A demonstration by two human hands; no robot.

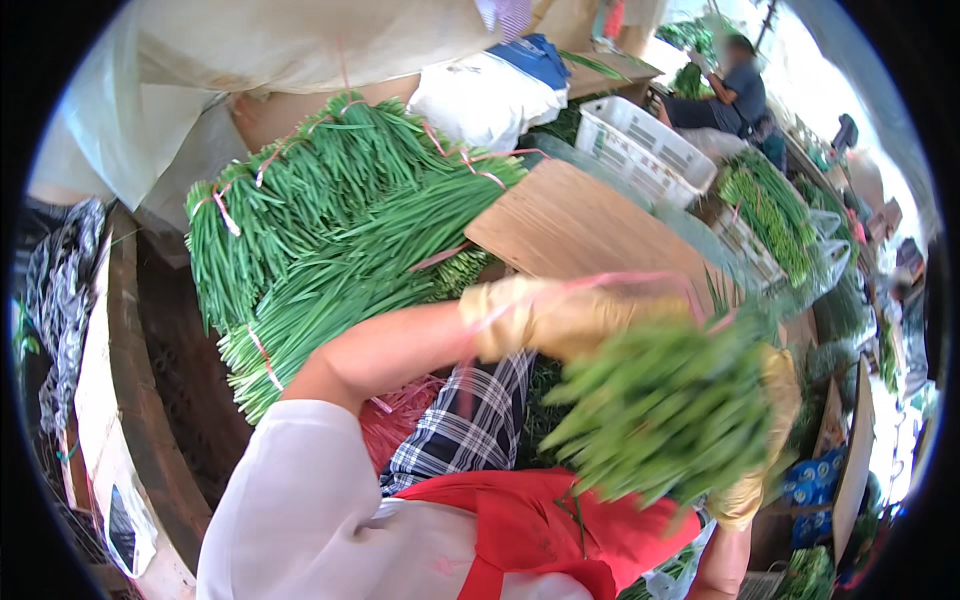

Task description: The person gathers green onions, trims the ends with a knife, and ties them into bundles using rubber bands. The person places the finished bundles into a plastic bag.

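Observation:
A bundle of green garlic chives (667,409) is held up in front of my red apron (555,510), blurred by motion. My right hand (780,397), in a yellow rubber glove, grips its right side. At the upper left of the bundle is my left hand (592,319), gloved the same way, its fingers partly hidden by the leaves. A pink plastic tie strip (645,277) arcs over the left glove toward the top of the bundle. A wooden board (577,225) lies just beyond my left hand.
Tied chive bundles (330,217) are piled at left. Pink tie strips (401,409) lie beside my plaid-covered leg (472,420). A white plastic crate (645,150) and a white sack (487,97) stand at the back. A person (724,90) sits at far right, handling greens.

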